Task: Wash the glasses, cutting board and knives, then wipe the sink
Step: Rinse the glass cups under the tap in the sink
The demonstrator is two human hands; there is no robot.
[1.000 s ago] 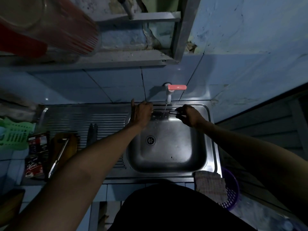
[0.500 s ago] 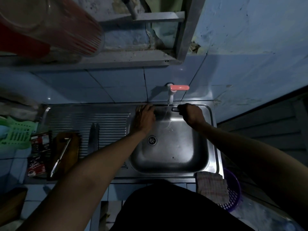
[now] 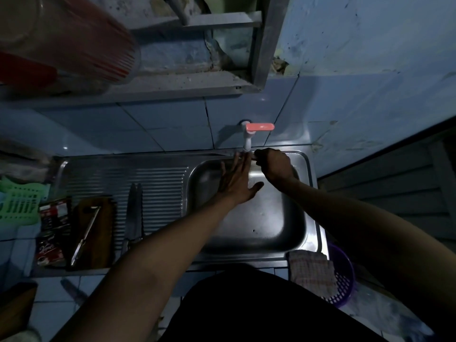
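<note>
My right hand (image 3: 274,166) grips a knife (image 3: 253,157) by its handle at the back of the steel sink (image 3: 259,228), right under the white tap (image 3: 248,137) with the pink lever. The blade points left and is mostly hidden under my left hand (image 3: 237,181), whose straight fingers lie across it. Two more knives (image 3: 134,213) lie side by side on the ribbed drainboard. A dark wooden cutting board (image 3: 98,240) sits left of them with a metal knife (image 3: 86,233) on top. A red-striped glass (image 3: 74,38) stands blurred on the upper shelf.
A checked cloth (image 3: 311,270) hangs over the sink's front right corner above a purple basket (image 3: 344,282). Red packets (image 3: 51,233) and a green basket (image 3: 17,206) sit at the far left. The tiled wall rises just behind the tap.
My left hand has uncurled and slid right along the blade toward the tap, fingers now straight. My right hand has kept its grip on the handle under the tap.
</note>
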